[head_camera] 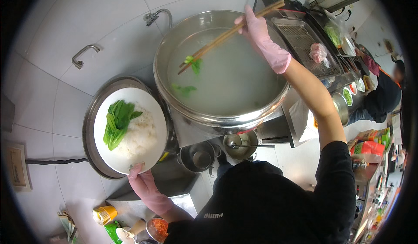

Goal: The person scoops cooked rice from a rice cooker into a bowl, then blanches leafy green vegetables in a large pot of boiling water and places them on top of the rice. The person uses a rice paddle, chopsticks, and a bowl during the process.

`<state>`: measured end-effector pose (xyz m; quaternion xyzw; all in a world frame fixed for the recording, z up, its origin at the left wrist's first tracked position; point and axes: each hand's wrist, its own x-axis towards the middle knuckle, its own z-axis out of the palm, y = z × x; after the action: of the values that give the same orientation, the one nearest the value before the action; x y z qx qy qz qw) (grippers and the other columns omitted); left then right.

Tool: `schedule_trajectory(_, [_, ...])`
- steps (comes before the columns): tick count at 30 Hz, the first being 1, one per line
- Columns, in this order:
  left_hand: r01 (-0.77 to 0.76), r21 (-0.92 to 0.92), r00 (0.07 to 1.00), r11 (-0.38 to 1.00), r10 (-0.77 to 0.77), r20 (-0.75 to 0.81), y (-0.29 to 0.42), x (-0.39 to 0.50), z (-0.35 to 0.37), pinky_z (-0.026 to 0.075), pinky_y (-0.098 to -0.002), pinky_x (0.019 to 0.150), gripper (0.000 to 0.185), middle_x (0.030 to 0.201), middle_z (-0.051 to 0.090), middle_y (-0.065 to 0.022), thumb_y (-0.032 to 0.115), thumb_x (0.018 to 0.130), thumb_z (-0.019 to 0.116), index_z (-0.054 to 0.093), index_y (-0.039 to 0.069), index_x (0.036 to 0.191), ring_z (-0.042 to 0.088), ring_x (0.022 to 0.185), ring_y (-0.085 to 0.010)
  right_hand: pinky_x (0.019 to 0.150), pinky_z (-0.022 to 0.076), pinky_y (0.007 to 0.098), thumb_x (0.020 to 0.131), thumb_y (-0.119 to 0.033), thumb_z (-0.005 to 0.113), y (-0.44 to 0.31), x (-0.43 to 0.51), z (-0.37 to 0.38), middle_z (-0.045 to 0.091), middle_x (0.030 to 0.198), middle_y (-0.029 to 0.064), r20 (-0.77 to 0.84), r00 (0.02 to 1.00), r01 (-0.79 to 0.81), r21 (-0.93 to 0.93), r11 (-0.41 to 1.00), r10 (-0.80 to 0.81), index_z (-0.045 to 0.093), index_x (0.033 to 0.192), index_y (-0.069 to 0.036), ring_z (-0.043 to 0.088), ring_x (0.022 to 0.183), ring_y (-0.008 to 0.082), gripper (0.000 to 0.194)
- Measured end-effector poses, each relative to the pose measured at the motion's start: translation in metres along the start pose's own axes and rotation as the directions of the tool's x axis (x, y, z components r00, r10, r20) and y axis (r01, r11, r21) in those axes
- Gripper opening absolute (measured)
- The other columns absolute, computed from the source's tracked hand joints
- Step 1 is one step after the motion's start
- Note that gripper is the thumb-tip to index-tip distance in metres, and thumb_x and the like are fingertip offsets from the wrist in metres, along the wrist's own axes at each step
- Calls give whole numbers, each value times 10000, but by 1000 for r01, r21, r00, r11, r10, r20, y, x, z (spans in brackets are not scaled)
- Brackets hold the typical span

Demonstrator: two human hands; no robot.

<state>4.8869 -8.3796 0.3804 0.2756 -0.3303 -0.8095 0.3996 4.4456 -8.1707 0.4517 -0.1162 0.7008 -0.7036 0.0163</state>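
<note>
My left hand (145,185), in a pink glove, grips the near rim of a white plate (148,100). White rice (138,136) and cooked leafy greens (119,123) lie on it. My right hand (256,31), also pink-gloved, holds a pair of long wooden chopsticks (220,41) over a large stainless-steel pot (225,120) of cloudy liquid (228,80). Near the chopstick tips, a green leaf (196,65) hangs at the liquid's surface. Another leaf (184,90) is partly sunk close by.
A round metal vessel (88,129) sits beneath the plate. Below the big pot are a dark pot (186,159) and a pan with a ladle (241,154). A wire-rack tray (292,31) lies right. Another person (382,93) stands at the far-right counter. A wall tap (85,53) juts out left.
</note>
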Motion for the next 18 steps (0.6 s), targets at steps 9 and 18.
schedule_trajectory(9, [22,45,1000,999,-23,19,8,-6,11,479,-391,948,671,1262,520,-139,-38,702,594,399,-8,1343,551,1119,-252,452,302,256,984,-457,413,-31,18,-24,534,572,58,-161,985,-37,125,992,57,626,757,-8,419,476,110,547])
schedule_trajectory(18, [90,7,983,996,-90,159,16,-9,25,503,-376,912,616,1202,558,-127,-29,710,598,435,-24,1304,581,1070,-237,387,261,248,980,-448,426,-45,16,-53,544,568,88,-323,942,177,257,950,-88,623,773,20,361,408,109,549])
